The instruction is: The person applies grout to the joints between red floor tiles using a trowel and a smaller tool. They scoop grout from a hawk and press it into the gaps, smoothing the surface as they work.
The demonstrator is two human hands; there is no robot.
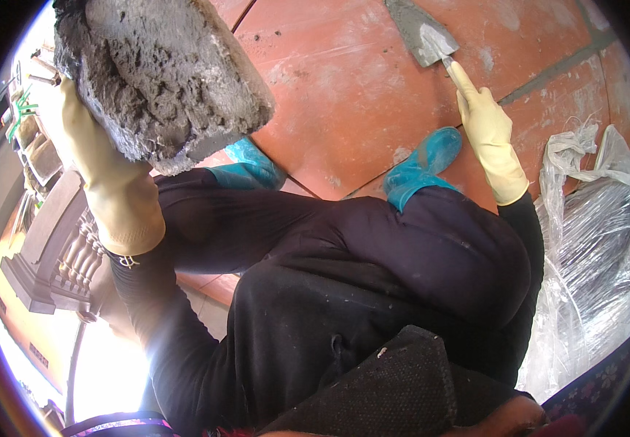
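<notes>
You held up a big gray chunk (166, 87) on the left, tipped, its dark face rough and bumpy, its side paler. On the right, you held a trowel (422, 35), its gray-smeared blade over the red tiles (329, 109), pointing away from you.

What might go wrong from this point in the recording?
The bulky mortar-caked mass could slip from the left hand, whose fingers are hidden; a teal rubber boot shows just beyond its lower edge. Grey residue on the trowel in the right hand might smear the terracotta tiles. The right sleeve might catch the loose plastic bag alongside.
</notes>
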